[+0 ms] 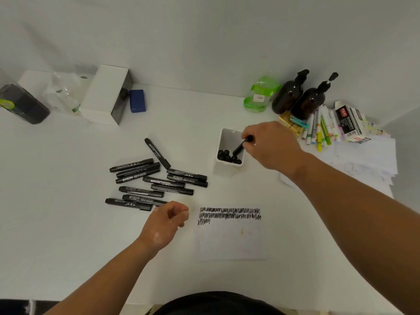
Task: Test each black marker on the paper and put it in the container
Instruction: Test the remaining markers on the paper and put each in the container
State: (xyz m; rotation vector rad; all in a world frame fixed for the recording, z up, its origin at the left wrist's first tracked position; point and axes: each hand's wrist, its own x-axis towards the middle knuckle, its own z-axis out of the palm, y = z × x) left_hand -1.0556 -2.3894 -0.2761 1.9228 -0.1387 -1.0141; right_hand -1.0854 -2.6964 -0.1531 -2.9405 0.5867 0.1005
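Observation:
My right hand (270,145) grips a black marker (240,147) by its top, its lower end inside the white container (223,135), where several black markers stand on end. A pile of several black markers (156,178) lies on the white table left of the container. My left hand (169,220) rests loosely curled beside the pile's near edge, holding nothing. To its right lies the white paper (231,242), with three rows of black scribble along its top.
At the back right stand two brown pump bottles (300,96), a green container (261,94), coloured markers (322,128), a printed box (351,120) and loose papers. A white box (103,94), a blue eraser (137,101) and a dark case (22,103) sit back left.

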